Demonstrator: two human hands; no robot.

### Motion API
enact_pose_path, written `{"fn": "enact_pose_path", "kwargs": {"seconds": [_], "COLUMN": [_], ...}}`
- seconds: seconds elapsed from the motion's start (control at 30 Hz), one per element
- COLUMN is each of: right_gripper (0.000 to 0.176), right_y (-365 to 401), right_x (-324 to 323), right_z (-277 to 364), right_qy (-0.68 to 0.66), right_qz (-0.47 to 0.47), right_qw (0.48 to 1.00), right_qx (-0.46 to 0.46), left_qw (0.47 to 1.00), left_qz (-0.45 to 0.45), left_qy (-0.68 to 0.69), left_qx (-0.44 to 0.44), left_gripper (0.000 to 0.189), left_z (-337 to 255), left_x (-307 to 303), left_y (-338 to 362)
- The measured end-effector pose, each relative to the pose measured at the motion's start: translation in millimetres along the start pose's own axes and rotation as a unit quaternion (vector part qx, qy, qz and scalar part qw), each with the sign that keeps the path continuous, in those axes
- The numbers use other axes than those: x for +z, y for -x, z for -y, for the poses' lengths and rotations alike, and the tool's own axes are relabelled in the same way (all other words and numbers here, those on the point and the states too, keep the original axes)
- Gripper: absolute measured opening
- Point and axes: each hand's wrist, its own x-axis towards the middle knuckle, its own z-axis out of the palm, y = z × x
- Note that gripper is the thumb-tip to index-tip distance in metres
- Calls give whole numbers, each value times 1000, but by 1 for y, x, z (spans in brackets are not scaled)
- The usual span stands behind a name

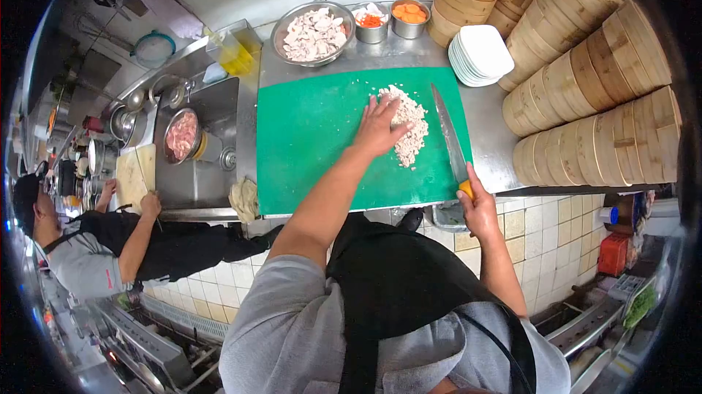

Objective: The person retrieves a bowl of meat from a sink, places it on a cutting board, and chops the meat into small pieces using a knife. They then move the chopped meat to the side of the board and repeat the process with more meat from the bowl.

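Board (307,138), green, flat on the steel counter (486,120). Pile (411,138) of pale, finely chopped bits, on the board toward its right side, loose crumbs about its edges. Left hand (379,127), palm down over the pile's left part; fingers spread a little apart, thumb out to the side across the bits, nothing gripped. Right hand (479,210), at the near right corner of the board; fingers closed round the yellow handle of the knife (448,131). Blade long, pointing away from the wearer, to the right of the pile and apart from it; whether it lies flat or on edge, cannot tell. Step in hand, by judgement: pause between cuts, the pile being felt or drawn together. Any further stroke would call for a firm right grip and left fingertips clear of the edge. Beyond the board: bowl (278,48) of pale chunks; tin (371,33) with red and whitish pieces; tin (411,29) of orange slices. At right: plates (477,58), white, stacked; steamers (585,87), bamboo, in rows. At left: sink (219,112); second bowl (196,151), pink meat; cloth (243,199). Co-worker (88,259), far left, at a separate pale board (133,171).
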Motion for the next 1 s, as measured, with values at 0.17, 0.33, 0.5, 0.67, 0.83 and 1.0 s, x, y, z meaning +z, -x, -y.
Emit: {"fn": "enact_pose_path", "kwargs": {"seconds": [0.17,0.33,0.5,0.67,0.83,1.0], "right_gripper": [72,72,70,68,71,69], "right_y": [19,51,77,97,110,120], "right_x": [30,48,69,69,70,71], "right_z": [-4,31,39,72,81,82], "right_qy": [7,-32,-42,-51,-24,30], "right_qz": [-75,-79,-111,-119,-144,-145], "right_qw": [997,989,984,972,973,976], "right_qx": [-35,117,136,196,181,161], "left_qw": [979,963,959,971,968,960], "left_qz": [-186,-150,-47,-21,1,-67], "left_qy": [-32,-193,-238,-220,-221,-266], "left_qx": [72,-113,-146,-96,-116,-62], "left_gripper": [61,76,97,105,96,96], "left_z": [44,97,104,111,136,133], "left_x": [-73,-157,-184,-184,-173,-168], "left_y": [-50,-124,-162,-202,-247,-244]}}
